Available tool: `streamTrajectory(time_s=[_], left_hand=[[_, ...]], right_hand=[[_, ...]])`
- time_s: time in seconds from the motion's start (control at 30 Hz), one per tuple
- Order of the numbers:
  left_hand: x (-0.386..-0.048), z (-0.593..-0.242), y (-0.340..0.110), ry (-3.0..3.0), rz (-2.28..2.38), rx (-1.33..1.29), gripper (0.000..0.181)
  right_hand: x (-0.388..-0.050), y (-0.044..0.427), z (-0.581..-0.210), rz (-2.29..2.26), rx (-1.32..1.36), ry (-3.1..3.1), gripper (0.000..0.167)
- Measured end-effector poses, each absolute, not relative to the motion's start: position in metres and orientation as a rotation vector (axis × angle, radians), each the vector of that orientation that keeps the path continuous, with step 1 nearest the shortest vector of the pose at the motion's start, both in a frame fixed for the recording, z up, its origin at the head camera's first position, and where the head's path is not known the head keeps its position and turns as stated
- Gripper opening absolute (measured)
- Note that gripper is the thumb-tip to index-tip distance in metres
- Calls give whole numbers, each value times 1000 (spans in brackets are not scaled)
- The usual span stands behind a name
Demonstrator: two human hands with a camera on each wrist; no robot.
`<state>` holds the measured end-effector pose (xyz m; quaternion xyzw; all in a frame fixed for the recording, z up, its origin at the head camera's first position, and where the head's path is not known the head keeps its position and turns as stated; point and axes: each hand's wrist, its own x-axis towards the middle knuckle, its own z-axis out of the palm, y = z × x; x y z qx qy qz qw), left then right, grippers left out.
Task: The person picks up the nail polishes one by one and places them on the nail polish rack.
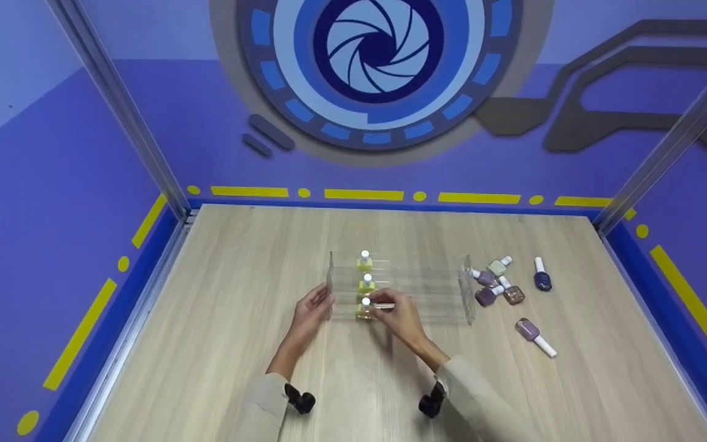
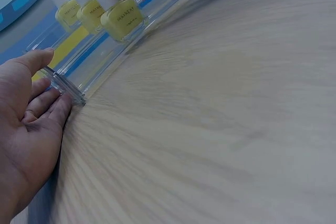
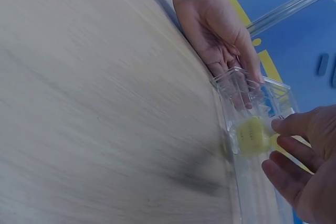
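A clear stepped rack stands on the table, with three yellow polish bottles, white caps up, one behind another near its left end. My left hand holds the rack's left end panel; in the left wrist view the thumb of that hand is at the panel's top and the fingers lie against its outer side. On the lowest step is the front yellow bottle, its cap pinched by my right hand. The middle bottle and rear bottle stand untouched behind it.
Right of the rack lie several polish bottles: a pale green one, purple ones and a brown glittery one. A dark blue bottle and a mauve bottle lie apart. Blue walls enclose the wooden table.
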<state>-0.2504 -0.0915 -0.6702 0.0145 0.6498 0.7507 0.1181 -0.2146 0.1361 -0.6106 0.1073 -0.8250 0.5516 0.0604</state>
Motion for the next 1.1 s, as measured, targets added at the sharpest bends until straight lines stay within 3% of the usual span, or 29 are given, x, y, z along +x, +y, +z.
streamTrajectory(time_s=[0.47,0.67,1.1], left_hand=[[-252,-670,-92,1898,2191,26,54],[-251,-670,-91,1897,2197,35,54],[-252,-669,-92,1916,2183,46,54]], right_hand=[[-202,180,-599,1536,133,-2505,7],[-196,203,-593,1518,20,-2503,10],[-176,309,-588,1419,-277,-2520,16]])
